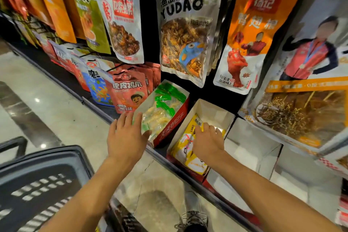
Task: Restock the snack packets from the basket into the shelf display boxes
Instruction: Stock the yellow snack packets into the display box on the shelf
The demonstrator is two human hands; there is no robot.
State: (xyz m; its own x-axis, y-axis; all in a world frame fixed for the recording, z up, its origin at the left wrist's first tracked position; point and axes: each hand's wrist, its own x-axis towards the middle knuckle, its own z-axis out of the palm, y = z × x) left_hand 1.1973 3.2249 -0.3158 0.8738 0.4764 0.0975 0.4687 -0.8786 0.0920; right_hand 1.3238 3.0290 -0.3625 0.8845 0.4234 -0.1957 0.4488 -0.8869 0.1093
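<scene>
A dark plastic basket (37, 184) sat at lower left on a glossy marble floor (62, 118). The left hand (126, 135) hovered spread flat, empty, beside a red display box (173, 118) of green-sealed packets. The right hand (207, 142) pressed flat on yellow snack packets (185, 147) in a white-lined box (212, 111) on the bottom shelf.

"YUDAO" and "渔岛系列" on hanging white pouch (185, 30), "虎皮鸡爪" on pink packet (128, 90)

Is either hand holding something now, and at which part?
Neither grips anything: left hand is spread open; right hand lies flat on the yellow packets.
</scene>
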